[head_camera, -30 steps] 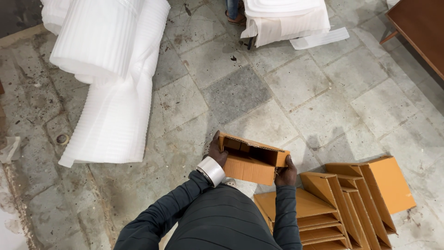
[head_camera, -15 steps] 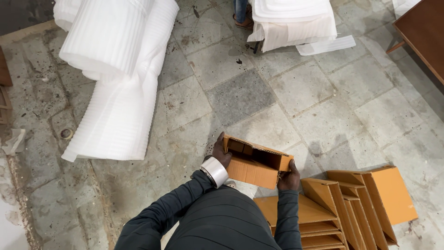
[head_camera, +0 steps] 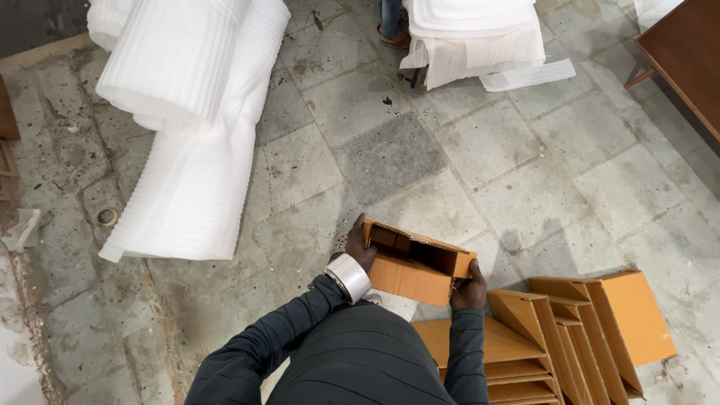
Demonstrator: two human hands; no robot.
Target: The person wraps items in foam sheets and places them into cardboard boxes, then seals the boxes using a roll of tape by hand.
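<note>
I hold a small open brown cardboard box (head_camera: 411,271) in front of my chest, above the stone floor. My left hand (head_camera: 358,244), with a white band at the wrist, grips the box's left end. My right hand (head_camera: 470,289) grips its right end from below. The box's open top faces up and away from me, showing a dark inside. Just below and to the right lies a pile of folded brown cardboard boxes (head_camera: 570,330) on the floor.
A big roll of white foam sheet (head_camera: 187,112) lies unrolled at the upper left. Folded white foam (head_camera: 476,34) is stacked at the top, with a person's foot (head_camera: 390,30) beside it. A brown wooden table (head_camera: 686,56) stands at the upper right.
The view has shifted slightly, with the box staying between both hands at about the same place. My grip on it has not changed.
</note>
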